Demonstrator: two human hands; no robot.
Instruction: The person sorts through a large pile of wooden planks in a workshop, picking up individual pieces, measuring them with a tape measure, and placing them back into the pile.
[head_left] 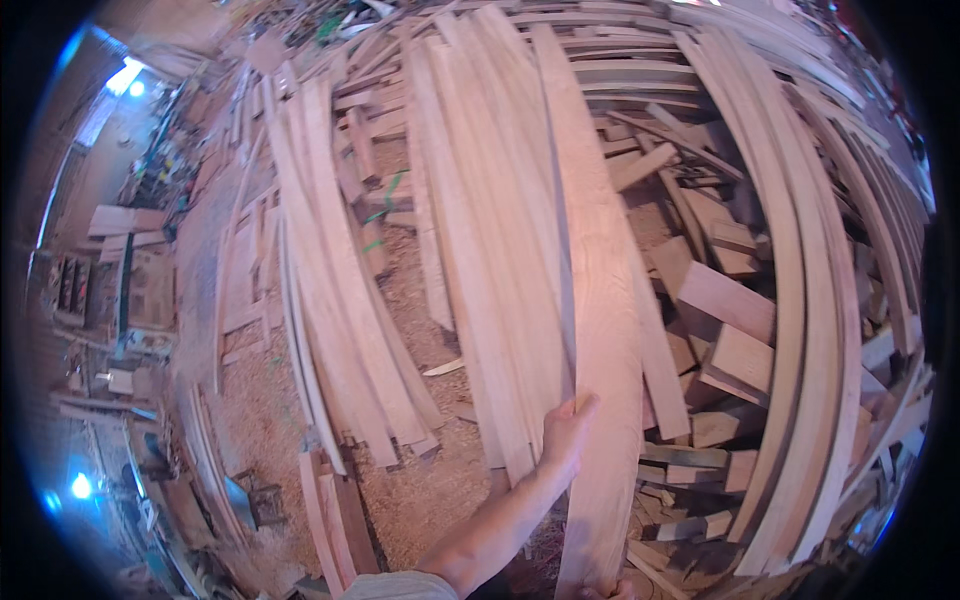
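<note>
A long, wide wooden plank [606, 300] runs from the lower edge of the view up toward the top middle. My left hand [567, 437] is closed on the plank's left edge, its thumb lying over the top face and the other fingers hidden beneath. Only a few fingertips of my right hand [612, 592] show at the bottom rim, curled at the plank's near end. Just left of the held plank lies a broad row of pale boards [490, 220], side by side.
Another group of boards [340, 280] lies farther left over a floor of wood shavings [420, 500]. To the right, offcut blocks [728, 302] are heaped beside long curved-looking planks [810, 300]. Stacked lumber [630, 75] fills the far side. A cluttered bench area [130, 270] stands at far left.
</note>
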